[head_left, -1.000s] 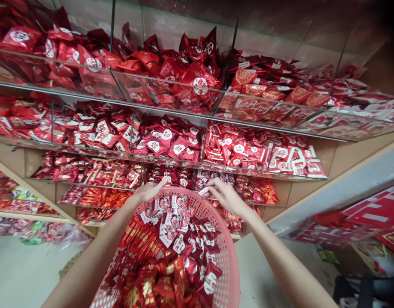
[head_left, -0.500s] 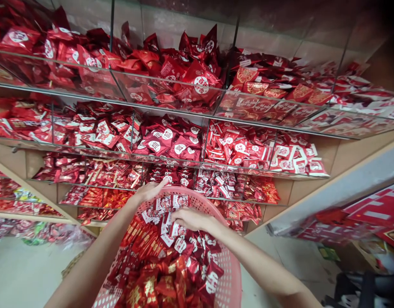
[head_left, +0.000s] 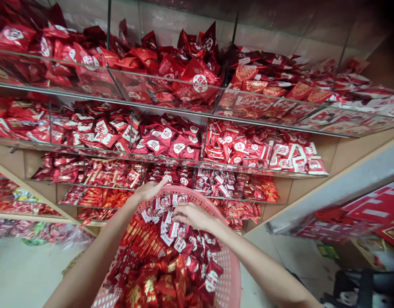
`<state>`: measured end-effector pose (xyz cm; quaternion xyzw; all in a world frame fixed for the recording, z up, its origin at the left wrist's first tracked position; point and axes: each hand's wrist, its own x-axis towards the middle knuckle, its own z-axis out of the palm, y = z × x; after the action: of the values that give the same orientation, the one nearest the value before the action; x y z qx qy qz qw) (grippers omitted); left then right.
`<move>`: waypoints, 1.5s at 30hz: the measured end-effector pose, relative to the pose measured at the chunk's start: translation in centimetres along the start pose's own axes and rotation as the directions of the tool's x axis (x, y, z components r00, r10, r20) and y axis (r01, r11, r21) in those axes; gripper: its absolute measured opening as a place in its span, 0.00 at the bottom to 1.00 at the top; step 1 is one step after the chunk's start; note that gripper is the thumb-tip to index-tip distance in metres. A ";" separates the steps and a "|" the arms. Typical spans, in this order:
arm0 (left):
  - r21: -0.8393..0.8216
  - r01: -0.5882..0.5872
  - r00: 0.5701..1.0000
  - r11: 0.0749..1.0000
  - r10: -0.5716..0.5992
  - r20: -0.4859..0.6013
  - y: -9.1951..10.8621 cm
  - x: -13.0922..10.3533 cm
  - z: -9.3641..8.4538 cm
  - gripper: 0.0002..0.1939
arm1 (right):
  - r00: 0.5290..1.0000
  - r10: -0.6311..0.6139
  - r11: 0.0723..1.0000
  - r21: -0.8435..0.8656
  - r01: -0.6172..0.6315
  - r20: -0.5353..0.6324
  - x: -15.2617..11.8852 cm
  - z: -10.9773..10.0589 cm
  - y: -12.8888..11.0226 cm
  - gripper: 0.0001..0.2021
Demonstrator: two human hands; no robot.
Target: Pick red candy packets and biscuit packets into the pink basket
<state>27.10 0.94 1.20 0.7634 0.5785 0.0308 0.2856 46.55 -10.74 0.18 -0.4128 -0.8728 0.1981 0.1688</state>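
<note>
At lower centre of the frame, the left hand [head_left: 148,190] curls over the far rim of the pink basket [head_left: 227,273], its grip closed on that rim. The right hand [head_left: 193,215] lies on the red-and-white packets [head_left: 171,229] inside, fingers bent; whether they pinch one I cannot tell. Glass shelves [head_left: 171,109] of red sweets fill the upper frame.

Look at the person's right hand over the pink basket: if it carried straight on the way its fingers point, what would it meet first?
The right hand points left and slightly down, so it would probably first meet the red-and-white packets heaped in the pink basket; depth is hard to judge.
</note>
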 end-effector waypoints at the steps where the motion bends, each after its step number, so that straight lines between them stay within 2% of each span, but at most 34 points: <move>1: 0.001 -0.002 1.000 1.000 0.002 -0.004 -0.1 0.1 0.1 0.45 | 0.999 0.014 1.000 0.020 -0.013 -0.044 -0.3 -1.0 0.0 0.08; 4: 0.004 0.008 1.000 1.000 -0.007 -0.010 -0.5 0.4 0.2 0.47 | 0.971 0.108 0.992 0.081 -0.092 -0.214 -1.8 -4.0 1.3 0.10; 6: -0.001 0.011 1.000 1.000 -0.011 -0.005 -0.7 0.5 0.3 0.47 | 0.920 0.206 0.979 0.074 -0.192 -0.333 -3.2 -5.6 3.4 0.11; 8: -0.010 0.009 1.000 1.000 -0.009 -0.003 -0.7 0.4 0.2 0.47 | 0.829 0.341 0.929 0.022 -0.370 -0.444 -4.8 -6.9 6.1 0.12; 10: -0.015 0.016 1.000 1.000 -0.016 -0.006 -0.7 0.4 0.2 0.46 | 0.688 0.479 0.811 -0.024 -0.584 -0.546 -6.5 -7.6 8.8 0.11; 12: -0.019 0.023 1.000 1.000 -0.023 -0.004 -0.7 0.5 0.2 0.46 | 0.566 0.560 0.677 -0.060 -0.733 -0.605 -7.9 -7.9 10.9 0.11; 14: -0.017 0.020 1.000 1.000 -0.020 -0.002 -0.8 0.6 0.2 0.46 | 0.511 0.601 0.581 -0.104 -0.808 -0.614 -8.9 -7.7 12.0 0.11; 15: -0.014 0.017 1.000 1.000 -0.017 -0.002 -0.8 0.7 0.2 0.46 | 0.510 0.613 0.555 -0.130 -0.822 -0.603 -9.1 -7.5 12.2 0.11; 20: -0.013 0.005 1.000 1.000 -0.005 -0.008 -0.8 0.6 0.3 0.46 | 0.574 0.644 0.542 -0.229 -0.809 -0.506 -8.3 -5.6 12.1 0.12; 24: -0.017 0.005 1.000 1.000 -0.005 -0.011 -0.7 0.4 0.3 0.47 | 0.556 0.691 0.472 -0.294 -0.831 -0.461 -7.3 -4.8 11.9 0.13; 28: 0.011 -0.003 1.000 1.000 0.003 -0.021 -1.0 0.6 0.4 0.48 | 0.568 0.693 0.455 -0.341 -0.823 -0.444 -7.3 -5.1 11.6 0.09; 33: -0.009 -0.003 1.000 1.000 0.003 0.000 -1.1 0.8 0.4 0.47 | 0.565 0.640 0.456 -0.334 -0.825 -0.521 -8.1 -6.3 10.3 0.11; 36: -0.014 0.004 1.000 1.000 -0.004 -0.002 -0.8 0.5 0.3 0.46 | 0.557 0.588 0.502 -0.276 -0.820 -0.586 -8.5 -7.3 9.4 0.10; 39: -0.009 0.008 1.000 1.000 -0.008 -0.015 -0.4 0.1 0.1 0.46 | 0.564 0.522 0.591 -0.206 -0.780 -0.640 -8.7 -8.2 8.3 0.08; 42: 0.010 0.011 1.000 1.000 -0.011 -0.010 0.1 -0.2 -0.1 0.48 | 0.601 0.432 0.717 -0.147 -0.681 -0.673 -8.2 -8.4 6.1 0.08; 45: 0.014 0.014 1.000 1.000 -0.014 -0.006 0.4 -0.5 -0.2 0.48 | 0.653 0.365 0.828 -0.090 -0.554 -0.664 -7.0 -7.6 2.9 0.09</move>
<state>27.21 0.53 1.69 0.7611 0.5850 0.0270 0.2788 56.16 -12.98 4.42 -0.6831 -0.6511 -0.0403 0.3283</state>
